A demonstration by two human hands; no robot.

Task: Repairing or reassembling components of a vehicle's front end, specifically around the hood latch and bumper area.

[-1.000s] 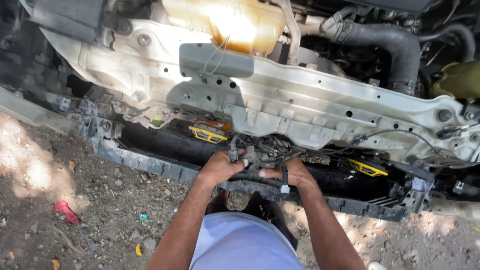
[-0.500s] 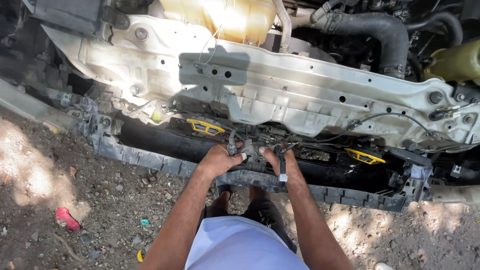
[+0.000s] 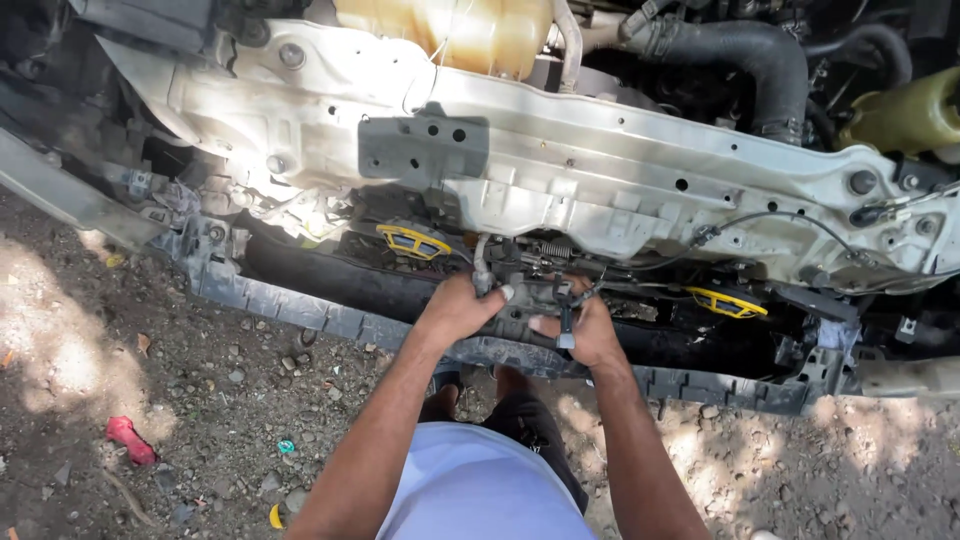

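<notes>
Since a moment ago both hands have crept up and a little closer together on the latch assembly [image 3: 535, 290], the dark metal piece with a spring that sits at the middle of the car's stripped front end, just under the white radiator support panel [image 3: 600, 170]. The left hand [image 3: 462, 308] is curled around the latch's left end, thumb up beside a pale bent tube; the right hand [image 3: 585, 325] is closed on its right side, fingers wrapped over a small black clip and the thin cable [image 3: 770, 218] that runs off to the right along the panel. Before, the hands rested lower, nearer the black lower crossmember [image 3: 300, 305]; the view has also drifted slightly, so the engine bay sits higher in sight. Two yellow caps flank the work, one [image 3: 413, 240] to the left and one [image 3: 727, 302] to the right, each apart from the hands. Above are a translucent coolant tank [image 3: 450, 35], a thick black hose [image 3: 745, 55] and a yellowish reservoir [image 3: 905, 110]. The person's forearms and pale blue shirt [image 3: 480, 490] hide the ground straight below; a red scrap [image 3: 128, 438] lies on the gravel to the left.
</notes>
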